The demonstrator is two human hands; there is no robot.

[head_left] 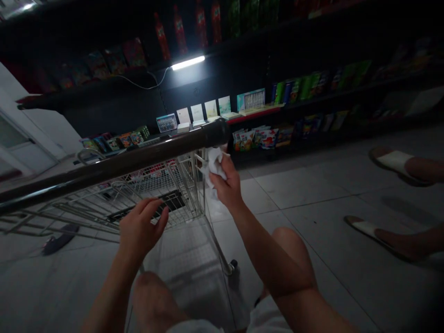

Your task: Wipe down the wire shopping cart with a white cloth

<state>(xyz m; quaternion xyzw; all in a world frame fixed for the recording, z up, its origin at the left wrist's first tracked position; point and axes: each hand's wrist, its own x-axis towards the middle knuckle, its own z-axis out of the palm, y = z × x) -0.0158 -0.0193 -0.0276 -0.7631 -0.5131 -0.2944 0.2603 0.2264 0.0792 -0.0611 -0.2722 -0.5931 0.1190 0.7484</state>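
Observation:
A shopping cart [178, 173] of metal wire with a thick dark handle bar [104, 166] stands in front of me. My right hand [227, 182] grips a crumpled white cloth [215, 162] against the cart's right side, just under the end of the handle. Whether it is cloth or paper I cannot tell. My left hand [142, 226] is at the near wire side, holding nothing, with its thumb apart from its loosely bent fingers. Whether those fingers touch the wires is unclear. Near it, a black panel [173, 201] is fixed to the basket.
Dark shelves with bottles [201, 23], snack bags [268, 138], cans [305, 87] and upright booklets [211, 109] stand behind the cart. A lit tube lamp [188, 63] hangs there with its cable. On the right are another person's sandalled feet [391, 162]. A cart wheel [233, 264] rests on the tiled floor.

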